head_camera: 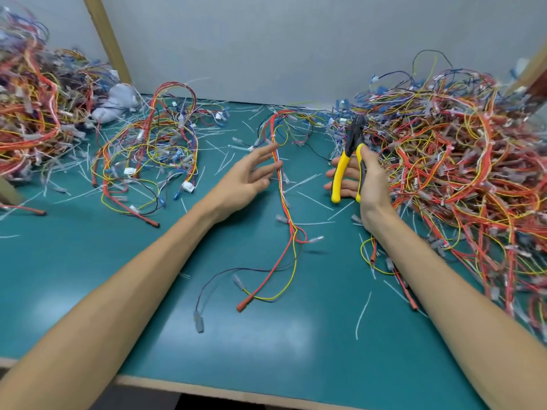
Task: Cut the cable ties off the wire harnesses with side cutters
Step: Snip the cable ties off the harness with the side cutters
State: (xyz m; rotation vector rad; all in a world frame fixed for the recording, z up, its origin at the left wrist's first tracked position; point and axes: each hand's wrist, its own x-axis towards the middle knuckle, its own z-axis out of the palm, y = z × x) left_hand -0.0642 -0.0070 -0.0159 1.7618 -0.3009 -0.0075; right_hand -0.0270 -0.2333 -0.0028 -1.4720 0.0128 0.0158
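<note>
Two hands over green mat (88,261). Right hand (365,180) grips yellow side cutters (349,164), jaws up. Left hand (247,177) spread wide, fingertips touching wire harness (284,202) at centre. Big harness heap (461,161) far right.

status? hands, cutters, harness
Right hand grips side cutters, raised off the mat. Left hand open, fingertips at centre harness. Harness loose on mat, clear of both piles.
</note>
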